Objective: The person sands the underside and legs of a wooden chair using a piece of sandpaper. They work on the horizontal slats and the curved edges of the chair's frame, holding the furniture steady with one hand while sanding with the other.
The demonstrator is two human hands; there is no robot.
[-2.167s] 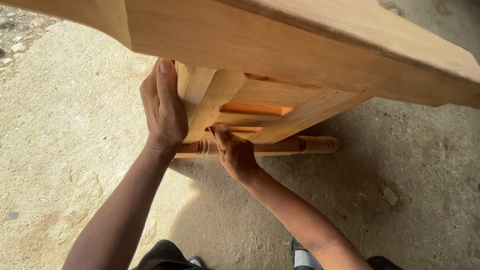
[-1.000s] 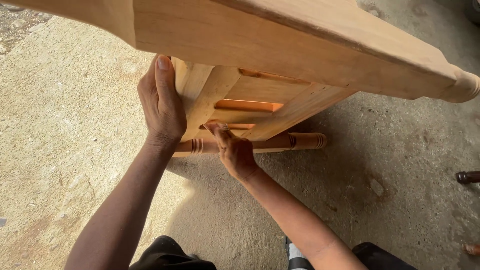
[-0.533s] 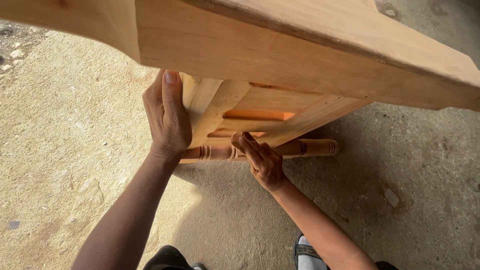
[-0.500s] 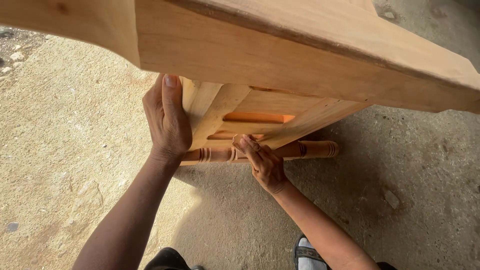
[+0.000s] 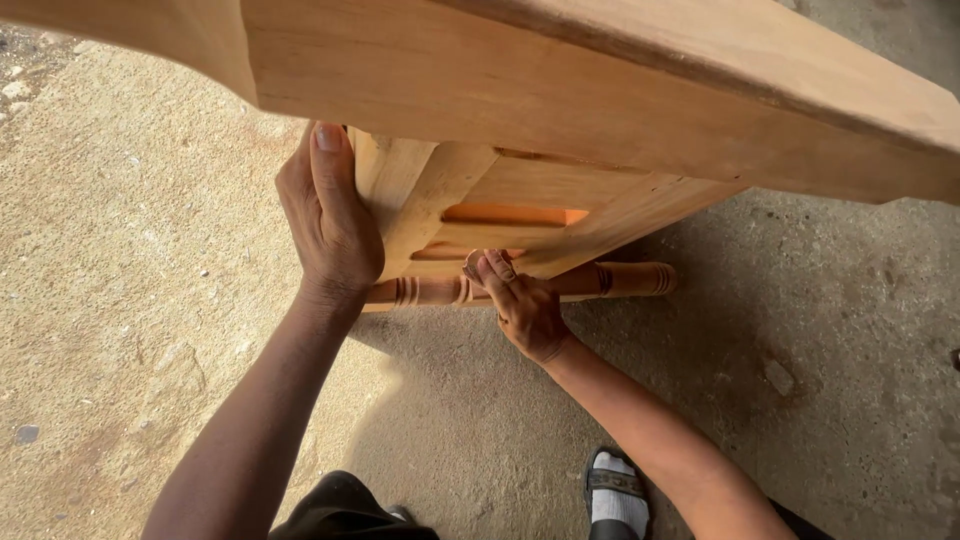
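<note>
**Ana:** Head view, starting at the left: the left hand (image 5: 330,215) lies flat against a pale wooden leg (image 5: 400,200) of the furniture piece (image 5: 600,100), fingers stretched out and pressed on the wood, not curled round anything.

**Ben:** And the piece itself?

**Ana:** Raised off the concrete floor (image 5: 120,250), tilted over the person, its broad plank filling the top of the picture. It looks solid timber, so I judge it heavy and stiff, with smooth bare faces that could slide under a flat palm.

**Ben:** Further right?

**Ana:** The right hand (image 5: 522,305) sits at the turned rail (image 5: 560,285), fingers bent, tips touching the wood just above it. Whether they pinch something small, I cannot tell.

**Ben:** Which way does the rail run?

**Ana:** Its long axis goes left to right, nearly level, rounded end pointing right. The plank slopes down to the right as well. Legs and rail look the safest places to grip.

**Ben:** Below?

**Ana:** A sandalled foot (image 5: 615,495).
</note>
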